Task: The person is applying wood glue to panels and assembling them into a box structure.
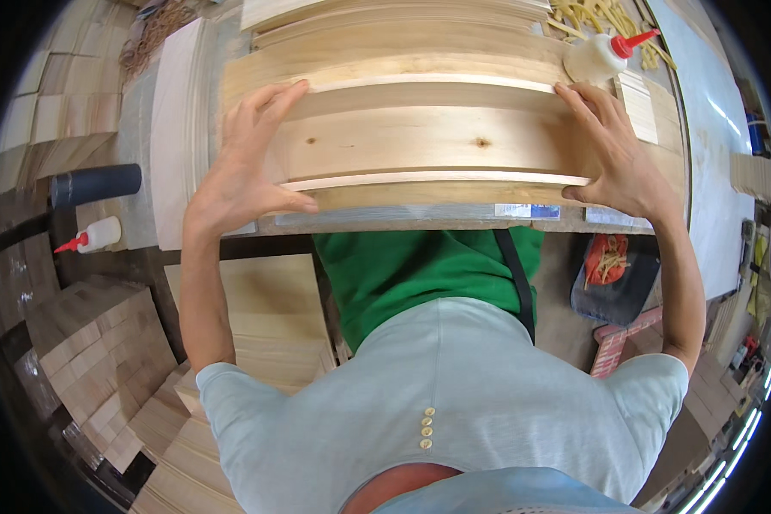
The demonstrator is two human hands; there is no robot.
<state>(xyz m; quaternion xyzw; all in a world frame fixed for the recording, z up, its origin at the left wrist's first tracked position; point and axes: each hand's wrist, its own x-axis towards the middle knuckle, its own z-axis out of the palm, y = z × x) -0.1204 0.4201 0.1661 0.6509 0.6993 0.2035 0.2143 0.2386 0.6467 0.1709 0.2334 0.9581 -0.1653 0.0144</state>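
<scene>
A long, shallow box of pale wood [428, 177] lies on the workbench in front of me, its inside facing up and two dark knots showing on the panel within. My left hand [247, 158] spans the left end, with the thumb at the near rim and the fingers at the far rim. At the opposite end, my right hand [615, 154] grips in the same way, fingertips on the far corner and thumb on the near one. The palms hide most of both end pieces. A white glue bottle with a red nozzle [593, 60] stands just beyond my right hand.
Thin wooden boards [180, 128] are stacked left of the box, more boards [394, 30] behind it. A dark cylinder [96, 184] and a second glue bottle [101, 234] are at the left. Wood blocks [103, 360] stand lower left; a black dustpan-like tray [617, 295] sits below the bench's right.
</scene>
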